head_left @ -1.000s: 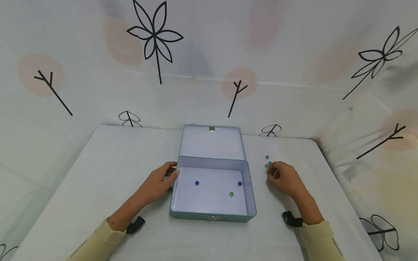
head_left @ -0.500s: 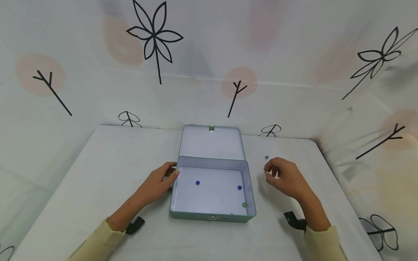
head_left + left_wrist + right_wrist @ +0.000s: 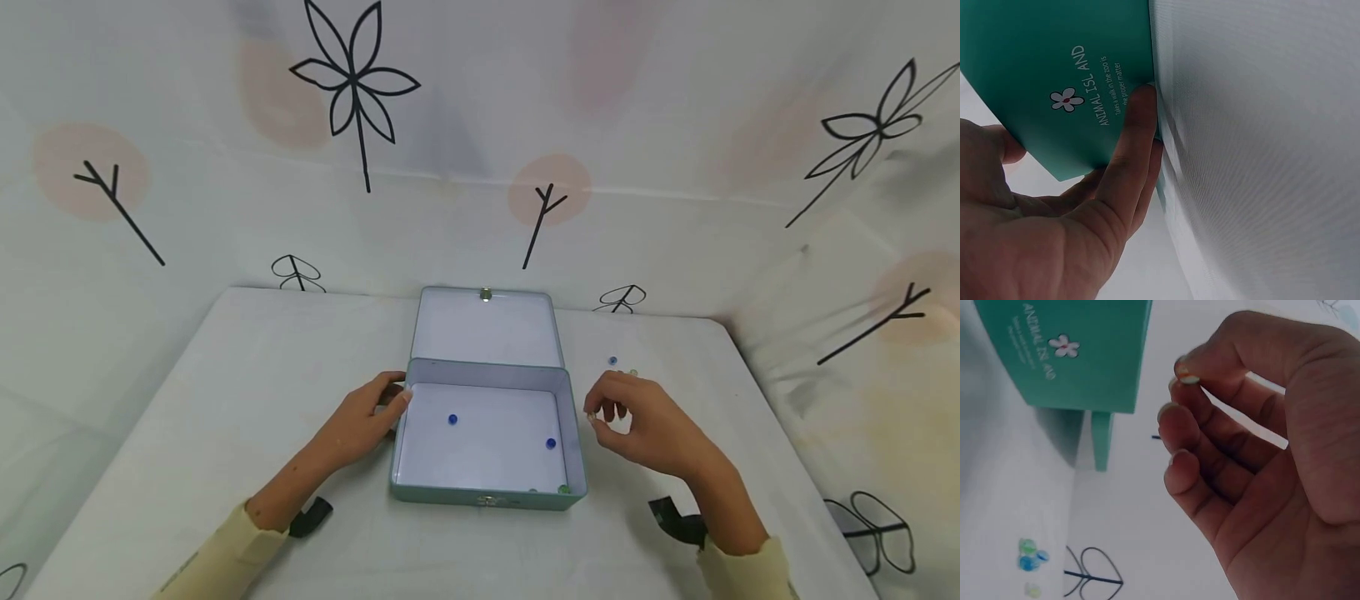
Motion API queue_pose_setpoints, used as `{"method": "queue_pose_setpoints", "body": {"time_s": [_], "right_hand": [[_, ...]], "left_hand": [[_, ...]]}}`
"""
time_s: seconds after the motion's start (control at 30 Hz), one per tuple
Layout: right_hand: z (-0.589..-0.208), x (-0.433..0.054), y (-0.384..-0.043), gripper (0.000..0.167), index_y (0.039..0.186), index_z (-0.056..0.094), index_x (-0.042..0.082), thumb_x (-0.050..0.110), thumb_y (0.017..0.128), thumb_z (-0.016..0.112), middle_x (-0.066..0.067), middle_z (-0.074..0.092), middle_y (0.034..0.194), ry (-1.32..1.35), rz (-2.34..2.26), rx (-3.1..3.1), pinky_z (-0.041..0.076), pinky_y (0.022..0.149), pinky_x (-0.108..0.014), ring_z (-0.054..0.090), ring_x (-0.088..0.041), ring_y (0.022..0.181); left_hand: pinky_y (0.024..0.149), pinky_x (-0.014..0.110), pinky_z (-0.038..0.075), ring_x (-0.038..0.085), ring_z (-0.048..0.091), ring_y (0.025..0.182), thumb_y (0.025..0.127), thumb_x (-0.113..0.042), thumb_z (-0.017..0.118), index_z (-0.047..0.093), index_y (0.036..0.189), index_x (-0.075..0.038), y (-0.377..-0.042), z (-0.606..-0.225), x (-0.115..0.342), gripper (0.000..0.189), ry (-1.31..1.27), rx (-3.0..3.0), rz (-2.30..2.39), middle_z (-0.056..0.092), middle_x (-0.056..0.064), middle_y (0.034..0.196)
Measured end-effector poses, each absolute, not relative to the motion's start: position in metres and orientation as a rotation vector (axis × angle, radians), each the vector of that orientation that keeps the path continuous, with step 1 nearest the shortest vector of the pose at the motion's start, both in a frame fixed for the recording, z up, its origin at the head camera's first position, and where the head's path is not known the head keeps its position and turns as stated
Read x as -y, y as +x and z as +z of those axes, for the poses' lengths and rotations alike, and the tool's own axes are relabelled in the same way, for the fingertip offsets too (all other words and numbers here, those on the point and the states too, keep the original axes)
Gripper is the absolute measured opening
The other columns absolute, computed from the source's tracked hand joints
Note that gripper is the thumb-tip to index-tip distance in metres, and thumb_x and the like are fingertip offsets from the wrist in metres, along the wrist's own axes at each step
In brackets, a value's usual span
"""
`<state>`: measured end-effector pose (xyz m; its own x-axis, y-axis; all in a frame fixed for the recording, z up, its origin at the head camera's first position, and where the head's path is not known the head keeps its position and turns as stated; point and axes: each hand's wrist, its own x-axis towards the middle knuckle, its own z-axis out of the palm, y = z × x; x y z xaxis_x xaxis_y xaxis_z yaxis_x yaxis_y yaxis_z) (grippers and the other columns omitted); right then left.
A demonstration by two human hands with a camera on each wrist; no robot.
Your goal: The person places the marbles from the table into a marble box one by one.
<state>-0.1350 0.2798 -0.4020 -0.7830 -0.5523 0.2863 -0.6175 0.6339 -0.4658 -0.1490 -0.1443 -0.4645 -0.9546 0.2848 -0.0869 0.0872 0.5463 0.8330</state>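
**Both hands occupied: left on the tin box, right pinching one marble**

A patterned backdrop (image 3: 450, 233) stands behind a table (image 3: 315, 350) covered in white. On the table sits the tin box (image 3: 487, 450), flat and upright, its lid (image 3: 487, 329) folded back on the far side. The green side wall carries the lettering "ANIMAL ISLAND".

Left hand (image 3: 367, 421): in contact with the box at its left wall. The fingers bear on the outer face, one low down near the table; the thumb is at the upper edge, so the wall is held between.

Right hand (image 3: 645, 421): raised just outside the right wall, apart from it. Thumb and forefinger form a narrow pinch on a small clear marble (image 3: 1189, 376) with an orange tint; the other fingers are loosely bent.

Inside the box: a dark blue marble (image 3: 452, 419) left of centre, a second blue marble (image 3: 551, 443) near the right wall, and a green marble (image 3: 564, 489) at the near right corner. Another by the front wall is mostly hidden.

On the table, beyond the right hand: two blue marbles and a green bunched together, contact between them unclear, with a pale marble (image 3: 1033, 590) near them.
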Motion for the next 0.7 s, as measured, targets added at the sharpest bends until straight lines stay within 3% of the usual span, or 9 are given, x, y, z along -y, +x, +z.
{"method": "queue_pose_setpoints", "body": {"time_s": [0.43, 0.7], "right_hand": [[-0.394, -0.266, -0.124, 0.041, 0.099, 0.066, 0.03, -0.004, 0.081, 0.081, 0.016, 0.062, 0.092, 1.285, 0.898, 2.746, 0.052, 0.069, -0.022, 0.058, -0.006, 0.082], [-0.396, -0.27, -0.128, 0.036, 0.1, 0.068, 0.028, -0.001, 0.084, 0.082, 0.019, 0.062, 0.093, 1.176, 0.884, 2.76, 0.053, 0.068, -0.024, 0.06, -0.008, 0.08]], "left_hand": [[0.09, 0.038, 0.062, 0.031, 0.064, 0.127, 0.113, -0.04, 0.051, 0.044, 0.158, -0.005, -0.15, -0.467, 0.144, 0.057, 0.317, -2.567, 1.375, 0.063, 0.016, 0.144], [0.094, 0.039, 0.06, 0.029, 0.064, 0.127, 0.112, -0.046, 0.05, 0.045, 0.157, -0.009, -0.151, -0.469, 0.145, 0.059, 0.336, -2.612, 1.335, 0.064, 0.013, 0.143]]}}
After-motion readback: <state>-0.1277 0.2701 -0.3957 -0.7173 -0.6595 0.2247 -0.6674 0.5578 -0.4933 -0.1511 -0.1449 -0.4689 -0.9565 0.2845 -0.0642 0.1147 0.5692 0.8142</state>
